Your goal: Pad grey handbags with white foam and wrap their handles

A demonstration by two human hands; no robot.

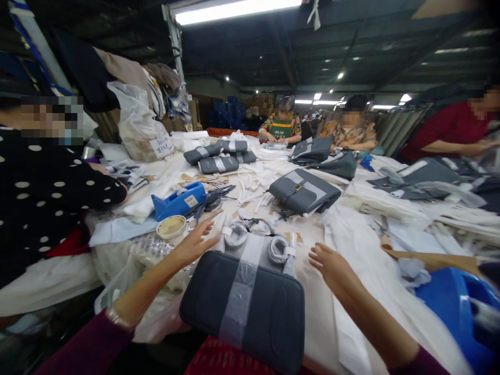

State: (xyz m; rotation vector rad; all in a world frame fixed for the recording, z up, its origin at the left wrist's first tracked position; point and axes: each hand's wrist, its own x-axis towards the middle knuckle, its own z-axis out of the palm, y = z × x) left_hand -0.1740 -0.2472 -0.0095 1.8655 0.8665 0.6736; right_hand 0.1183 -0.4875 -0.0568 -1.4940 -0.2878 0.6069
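The left hand (193, 246) is spreading its fingers wide and the right hand (330, 264) is opening too, both holding nothing. Between them, at six o'clock, a dark grey handbag (242, 307) banded with clear tape is lying just below. Two wrapped strap coils (235, 234) are sitting at twelve o'clock, a blue tape dispenser (178, 202) at eleven.

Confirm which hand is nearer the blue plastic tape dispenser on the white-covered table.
Left. The left hand sits just in front of the blue plastic tape dispenser, not touching it. The right hand is much farther away, off to the dispenser's right.
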